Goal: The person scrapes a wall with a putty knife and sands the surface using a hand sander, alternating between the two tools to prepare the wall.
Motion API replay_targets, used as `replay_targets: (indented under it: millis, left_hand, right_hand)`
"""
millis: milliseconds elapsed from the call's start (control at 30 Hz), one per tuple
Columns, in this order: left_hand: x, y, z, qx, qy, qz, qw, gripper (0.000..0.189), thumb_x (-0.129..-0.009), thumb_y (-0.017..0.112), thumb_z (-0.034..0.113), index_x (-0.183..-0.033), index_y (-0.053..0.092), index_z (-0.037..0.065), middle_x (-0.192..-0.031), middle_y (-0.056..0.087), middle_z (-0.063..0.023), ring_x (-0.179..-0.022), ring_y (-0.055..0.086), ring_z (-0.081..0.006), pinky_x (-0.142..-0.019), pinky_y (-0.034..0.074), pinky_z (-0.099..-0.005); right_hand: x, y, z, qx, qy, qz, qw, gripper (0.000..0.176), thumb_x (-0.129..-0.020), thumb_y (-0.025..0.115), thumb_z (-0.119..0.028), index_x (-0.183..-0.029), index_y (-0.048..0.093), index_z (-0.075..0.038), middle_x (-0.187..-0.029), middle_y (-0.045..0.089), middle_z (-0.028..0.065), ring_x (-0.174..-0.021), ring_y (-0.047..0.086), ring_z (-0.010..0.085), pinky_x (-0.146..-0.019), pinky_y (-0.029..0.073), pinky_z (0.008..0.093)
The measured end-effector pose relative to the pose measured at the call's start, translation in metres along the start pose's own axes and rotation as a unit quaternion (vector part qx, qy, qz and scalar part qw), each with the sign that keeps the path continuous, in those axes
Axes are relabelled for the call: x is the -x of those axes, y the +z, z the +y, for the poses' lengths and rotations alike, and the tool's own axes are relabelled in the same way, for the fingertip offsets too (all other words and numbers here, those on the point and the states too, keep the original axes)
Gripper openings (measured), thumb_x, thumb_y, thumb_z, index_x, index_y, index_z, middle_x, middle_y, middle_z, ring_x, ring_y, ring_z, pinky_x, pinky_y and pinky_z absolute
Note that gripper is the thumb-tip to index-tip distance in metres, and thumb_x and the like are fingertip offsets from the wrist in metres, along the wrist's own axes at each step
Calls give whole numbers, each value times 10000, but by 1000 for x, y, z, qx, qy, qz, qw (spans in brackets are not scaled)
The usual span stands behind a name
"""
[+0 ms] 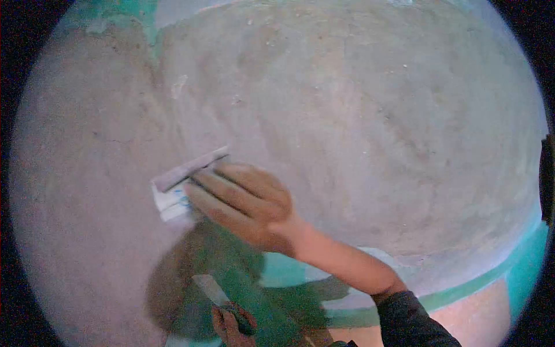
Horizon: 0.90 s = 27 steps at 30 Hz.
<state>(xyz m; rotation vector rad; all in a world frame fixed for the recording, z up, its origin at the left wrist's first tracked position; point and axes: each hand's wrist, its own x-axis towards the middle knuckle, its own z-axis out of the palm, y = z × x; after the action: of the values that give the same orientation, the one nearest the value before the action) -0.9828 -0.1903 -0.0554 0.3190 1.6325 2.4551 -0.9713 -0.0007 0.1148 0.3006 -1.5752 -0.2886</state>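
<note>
My right hand (pixel 245 202) presses a wide putty blade (pixel 193 169) against the plastered wall (pixel 347 127). Its fingers stretch over the tool's white back, which carries blue marks; a greyish strip runs along the upper edge. Lower down, my left hand (pixel 231 327) is wrapped around the dark handle of a putty knife (pixel 210 289). That knife's pale, flat blade points up and to the left, below the wide blade and apart from it. The right hand is slightly blurred, and the left is partly cut off by the bottom edge.
Rough grey-brown plaster with streaks and small pits fills most of the view. Green paint (pixel 115 17) shows at upper left, and a green band (pixel 462 294) crosses the lower right above an orange-pink area (pixel 474 318). A dark shadow (pixel 173 283) falls around the left hand.
</note>
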Motion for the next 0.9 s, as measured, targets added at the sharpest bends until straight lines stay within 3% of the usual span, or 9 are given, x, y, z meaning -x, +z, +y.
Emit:
replay_targets:
  millis: [100,233,367,500,633,700,767,800,900]
  left_hand:
    - [-3,13,-11,40,-6,-23,999,260,-979,526,292,-806,457,111,-656,379,5,-533,303,-113,-498,324,-292]
    - [-20,23,-30,54,-38,-133,989,236,-978,534,285,-846,479,98,-657,364,6,-527,296,-125,-480,319,-316]
    - [-32,32,-40,80,-60,-209,973,199,-992,511,259,-889,479,93,-627,352,-1,-510,299,-125,-467,315,-328]
    - [-26,46,-34,70,-78,-231,967,200,-1008,480,243,-892,470,80,-593,367,-7,-483,314,-118,-462,324,-322]
    - [-21,62,-46,90,-66,-308,945,208,-1012,469,261,-928,485,71,-594,390,-3,-478,324,-116,-461,332,-318]
    - [-19,68,-55,98,-57,-341,933,216,-1014,464,270,-946,493,67,-594,401,-1,-475,329,-115,-461,336,-315]
    - [-17,74,-67,42,35,-359,932,232,-1014,464,299,-955,496,77,-588,398,11,-471,322,-112,-470,346,-306]
    - [-15,81,-70,18,80,-365,927,240,-1013,464,314,-959,497,82,-585,397,17,-468,318,-110,-475,352,-302]
    - [-7,88,-64,0,-17,-439,899,268,-1014,453,342,-1027,515,82,-661,480,-10,-529,414,-126,-538,412,-315]
  right_hand:
    - [21,-48,19,144,5,-124,982,476,-757,644,-208,-1226,615,-134,-1177,617,57,-1086,589,215,-899,457,417]
    - [45,-101,34,263,35,-256,930,507,-814,632,-288,-1293,567,-136,-1245,583,81,-1155,552,251,-992,368,520]
    - [19,-150,60,448,121,-175,868,539,-851,601,-395,-1326,543,-148,-1294,559,113,-1203,524,271,-1054,296,540]
    - [68,-158,42,244,73,-341,905,591,-881,562,-426,-1388,462,-138,-1394,473,135,-1300,427,303,-1078,251,579]
    - [74,-195,55,451,178,-244,840,616,-842,556,-515,-1358,515,-182,-1343,521,109,-1267,466,298,-1084,249,571]
    - [101,-198,36,357,182,-306,863,615,-853,558,-484,-1369,496,-155,-1350,508,133,-1274,452,314,-1086,230,587]
    - [117,-216,27,290,143,-358,876,600,-880,554,-445,-1380,475,-124,-1375,478,164,-1279,430,348,-1077,240,593]
    - [119,-229,34,332,150,-351,863,601,-883,551,-445,-1376,476,-110,-1342,497,180,-1261,444,365,-1073,239,599]
    - [122,-252,43,477,270,-243,801,598,-870,562,-476,-1372,489,-160,-1305,534,128,-1234,485,312,-1070,242,601]
